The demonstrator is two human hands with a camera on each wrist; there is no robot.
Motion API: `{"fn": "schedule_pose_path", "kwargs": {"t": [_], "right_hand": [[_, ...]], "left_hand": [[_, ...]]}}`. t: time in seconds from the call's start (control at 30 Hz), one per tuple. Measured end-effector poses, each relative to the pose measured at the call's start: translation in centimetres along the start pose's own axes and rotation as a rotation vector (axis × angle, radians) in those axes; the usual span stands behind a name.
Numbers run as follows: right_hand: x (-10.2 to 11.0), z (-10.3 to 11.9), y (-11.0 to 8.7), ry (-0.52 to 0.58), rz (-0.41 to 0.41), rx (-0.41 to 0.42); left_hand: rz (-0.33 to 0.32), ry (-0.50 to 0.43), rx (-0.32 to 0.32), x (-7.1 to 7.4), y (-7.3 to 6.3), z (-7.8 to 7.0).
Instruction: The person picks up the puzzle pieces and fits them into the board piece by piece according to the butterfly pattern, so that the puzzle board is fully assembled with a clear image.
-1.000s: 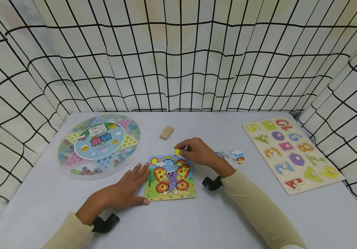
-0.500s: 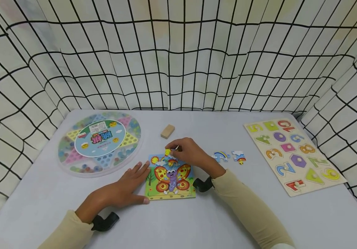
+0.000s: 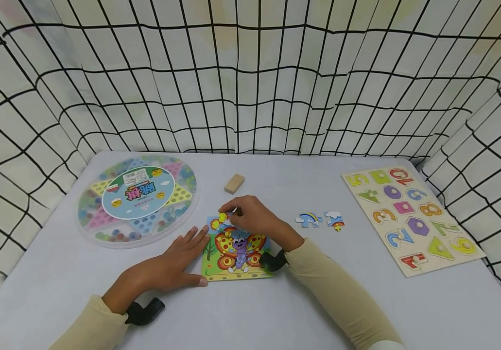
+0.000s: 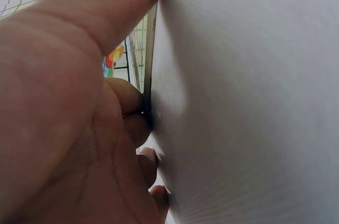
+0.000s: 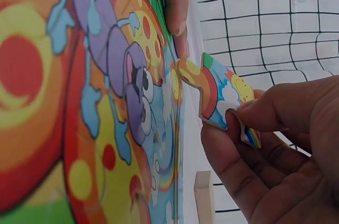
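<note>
Right wrist + head | right hand (image 3: pixel 253 215) pinching a puzzle piece (image 5: pixel 216 94), tilted near the far-left corner of the puzzle board (image 3: pixel 233 278) | left hand (image 3: pixel 171 267) thumb spread, touching board's left edge | piece looks light, stiff, kinda slick; I'd grip mid-piece, tabs might chip

I'm getting a pale back wall (image 3: pixel 247 82) rising behind a white worktop (image 3: pixel 233 316), with a left wall (image 3: pixel 9 146) and right wall (image 3: pixel 491 160) flaring outward on either side. Black grid lines (image 3: pixel 259 26) are running over all three, bowing and sagging in places. Faint pink, yellow and orange blotches (image 3: pixel 219 12) are showing near the top, too blurred to make out. The worktop is narrowing toward its straight far edge (image 3: pixel 276 155). Light is falling soft and even; I'm reading gentle shadows (image 4: pixel 175 44) on the worktop.
</note>
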State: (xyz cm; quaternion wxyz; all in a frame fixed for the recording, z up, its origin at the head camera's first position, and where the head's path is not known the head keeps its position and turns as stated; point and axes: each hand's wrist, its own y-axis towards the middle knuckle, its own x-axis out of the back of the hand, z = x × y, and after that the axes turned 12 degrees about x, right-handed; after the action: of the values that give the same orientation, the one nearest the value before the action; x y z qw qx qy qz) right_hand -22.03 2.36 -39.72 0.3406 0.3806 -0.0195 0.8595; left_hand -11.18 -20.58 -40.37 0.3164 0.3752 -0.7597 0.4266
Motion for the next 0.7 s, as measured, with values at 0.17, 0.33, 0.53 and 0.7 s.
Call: {"fn": "schedule_pose_path", "kwargs": {"t": [0.17, 0.33, 0.53, 0.7], "right_hand": [[-0.4, 0.1, 0.3, 0.005, 0.011, 0.0], [-0.8, 0.2, 0.7, 0.003, 0.015, -0.038], [-1.0, 0.4, 0.9, 0.01, 0.005, -0.089], [-1.4, 0.7, 1.2, 0.0, 0.008, -0.08]], "left_hand": [[0.003, -0.002, 0.001, -0.1, 0.0, 0.0], [0.003, -0.007, -0.004, -0.1, 0.0, 0.0], [0.002, -0.002, -0.019, 0.0, 0.0, 0.1], [0.002, -0.004, -0.037, 0.0, 0.0, 0.2]]}}
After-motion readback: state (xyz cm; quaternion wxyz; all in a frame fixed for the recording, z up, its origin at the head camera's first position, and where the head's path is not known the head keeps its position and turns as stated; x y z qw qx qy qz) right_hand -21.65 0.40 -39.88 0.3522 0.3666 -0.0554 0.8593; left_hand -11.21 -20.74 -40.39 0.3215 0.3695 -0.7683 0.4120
